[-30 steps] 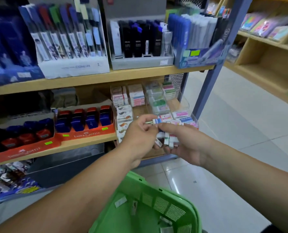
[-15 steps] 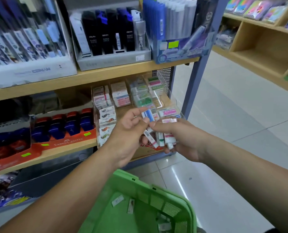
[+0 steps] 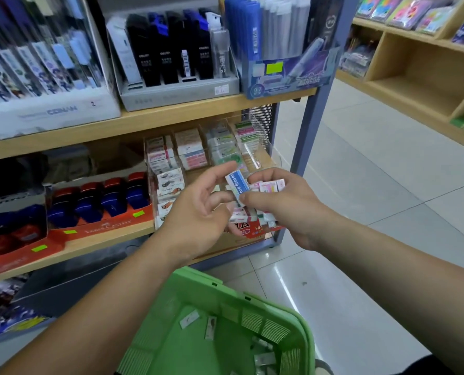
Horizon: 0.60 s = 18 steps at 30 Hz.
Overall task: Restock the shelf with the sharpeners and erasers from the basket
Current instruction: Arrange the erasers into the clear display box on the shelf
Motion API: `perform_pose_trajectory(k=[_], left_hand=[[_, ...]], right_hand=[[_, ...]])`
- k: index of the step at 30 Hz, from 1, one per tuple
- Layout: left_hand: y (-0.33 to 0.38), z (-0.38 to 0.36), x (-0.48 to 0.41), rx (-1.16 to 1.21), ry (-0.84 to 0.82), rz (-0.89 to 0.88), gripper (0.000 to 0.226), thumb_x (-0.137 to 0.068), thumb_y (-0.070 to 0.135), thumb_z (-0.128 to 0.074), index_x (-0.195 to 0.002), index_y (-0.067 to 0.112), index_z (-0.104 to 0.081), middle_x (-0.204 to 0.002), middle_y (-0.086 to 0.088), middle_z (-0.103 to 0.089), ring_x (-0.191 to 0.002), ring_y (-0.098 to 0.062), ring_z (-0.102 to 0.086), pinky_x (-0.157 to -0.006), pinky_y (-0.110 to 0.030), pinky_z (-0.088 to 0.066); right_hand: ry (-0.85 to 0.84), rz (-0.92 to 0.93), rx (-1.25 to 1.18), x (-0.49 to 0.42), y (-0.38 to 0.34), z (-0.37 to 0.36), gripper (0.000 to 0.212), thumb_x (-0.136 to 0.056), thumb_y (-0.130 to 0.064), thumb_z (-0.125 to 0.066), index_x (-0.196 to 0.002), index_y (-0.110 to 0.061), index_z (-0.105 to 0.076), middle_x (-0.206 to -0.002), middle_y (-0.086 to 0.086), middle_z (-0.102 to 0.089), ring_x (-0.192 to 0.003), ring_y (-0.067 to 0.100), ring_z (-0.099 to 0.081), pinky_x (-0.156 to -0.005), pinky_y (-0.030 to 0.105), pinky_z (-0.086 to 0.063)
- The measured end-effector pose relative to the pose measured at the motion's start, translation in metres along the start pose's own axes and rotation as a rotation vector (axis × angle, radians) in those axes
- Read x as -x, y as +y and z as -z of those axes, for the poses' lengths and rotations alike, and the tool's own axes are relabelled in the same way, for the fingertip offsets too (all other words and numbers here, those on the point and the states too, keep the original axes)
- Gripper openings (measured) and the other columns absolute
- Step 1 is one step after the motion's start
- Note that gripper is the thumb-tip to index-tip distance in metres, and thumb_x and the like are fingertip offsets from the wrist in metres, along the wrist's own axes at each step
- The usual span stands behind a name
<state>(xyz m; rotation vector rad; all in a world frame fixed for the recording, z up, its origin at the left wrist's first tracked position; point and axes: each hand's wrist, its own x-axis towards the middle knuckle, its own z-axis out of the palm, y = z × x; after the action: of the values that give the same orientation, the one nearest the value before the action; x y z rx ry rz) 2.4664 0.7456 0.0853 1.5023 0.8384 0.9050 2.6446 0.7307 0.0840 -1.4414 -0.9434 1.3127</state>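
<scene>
Holding a clutch of small erasers [image 3: 267, 186] at frame centre, the right hand [image 3: 287, 209] curls its fingers round them, thumb pinning a blue-white eraser [image 3: 237, 184]. Left hand [image 3: 198, 215] just beside it, fingers loosely spread, gripping nothing. Green basket [image 3: 198, 282] lower centre, loose erasers [image 3: 189, 319] inside. Sharpeners [image 3: 111, 198] mid-left on the shelf [image 3: 171, 115].

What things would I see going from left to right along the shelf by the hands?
Red and blue plastic sharpeners in an orange cardboard tray → left hand → blue-and-white rectangular eraser → right hand gripping small pink-and-white erasers → pale wooden shelf unit.
</scene>
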Motion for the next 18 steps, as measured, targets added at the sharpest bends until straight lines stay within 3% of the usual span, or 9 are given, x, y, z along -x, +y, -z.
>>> perform_pose_trajectory(k=[3, 7, 10, 12, 15, 18], left_hand=[[0.000, 0.003, 0.002, -0.035, 0.007, -0.009, 0.070, -0.099, -0.015, -0.049, -0.148, 0.035, -0.046, -0.137, 0.034, -0.051, -0.126, -0.005, -0.061, -0.071, -0.033, -0.064], [-0.003, 0.013, 0.001, -0.098, 0.069, 0.023, 0.072, -0.100, -0.011, -0.051, -0.152, 0.038, -0.042, -0.156, 0.017, -0.044, -0.136, -0.002, -0.052, -0.083, -0.033, -0.063], [-0.006, 0.016, -0.001, -0.003, 0.136, 0.106, 0.069, -0.099, -0.011, -0.054, -0.151, 0.033, -0.045, -0.145, 0.017, -0.054, -0.130, -0.002, -0.057, -0.088, -0.021, -0.058], [-0.009, 0.011, 0.001, 0.052, 0.106, 0.150, 0.064, -0.097, -0.011, -0.058, -0.144, 0.032, -0.053, -0.129, 0.015, -0.069, -0.120, -0.007, -0.065, -0.090, -0.021, -0.058], [-0.013, 0.003, 0.004, 0.010, 0.098, 0.158, 0.049, -0.096, -0.006, -0.065, -0.118, 0.037, -0.065, -0.105, 0.016, -0.076, -0.101, -0.009, -0.073, -0.090, -0.028, -0.061], [-0.013, 0.016, -0.001, -0.072, 0.223, 0.161, 0.041, -0.090, -0.001, -0.075, -0.103, 0.038, -0.071, -0.092, 0.003, -0.077, -0.081, -0.006, -0.070, -0.071, -0.017, -0.057]], right_hand=[[0.056, 0.040, -0.019, -0.001, -0.003, -0.004, 0.038, -0.078, -0.007, -0.089, -0.108, -0.020, -0.069, -0.103, 0.006, -0.079, -0.078, 0.023, -0.080, -0.062, 0.036, -0.064], [0.096, -0.007, -0.074, -0.006, -0.007, -0.004, 0.036, -0.081, -0.006, -0.086, -0.108, -0.021, -0.068, -0.098, 0.004, -0.079, -0.075, 0.023, -0.080, -0.057, 0.034, -0.063], [0.063, -0.057, -0.098, -0.007, -0.005, -0.008, 0.035, -0.082, -0.004, -0.084, -0.110, -0.019, -0.068, -0.092, 0.007, -0.081, -0.078, 0.030, -0.080, -0.071, 0.047, -0.066], [0.033, -0.047, -0.101, -0.006, -0.002, -0.016, 0.030, -0.083, -0.001, -0.082, -0.106, -0.016, -0.070, -0.093, 0.014, -0.080, -0.079, 0.032, -0.078, -0.075, 0.049, -0.065], [0.019, -0.022, -0.090, -0.008, -0.002, -0.027, 0.030, -0.083, 0.001, -0.080, -0.108, -0.013, -0.070, -0.092, 0.015, -0.079, -0.067, 0.022, -0.073, -0.056, 0.033, -0.058], [0.080, 0.006, -0.048, -0.014, -0.003, -0.033, 0.037, -0.081, -0.002, -0.081, -0.112, -0.017, -0.068, -0.095, 0.008, -0.079, -0.065, 0.020, -0.076, -0.053, 0.030, -0.059]])
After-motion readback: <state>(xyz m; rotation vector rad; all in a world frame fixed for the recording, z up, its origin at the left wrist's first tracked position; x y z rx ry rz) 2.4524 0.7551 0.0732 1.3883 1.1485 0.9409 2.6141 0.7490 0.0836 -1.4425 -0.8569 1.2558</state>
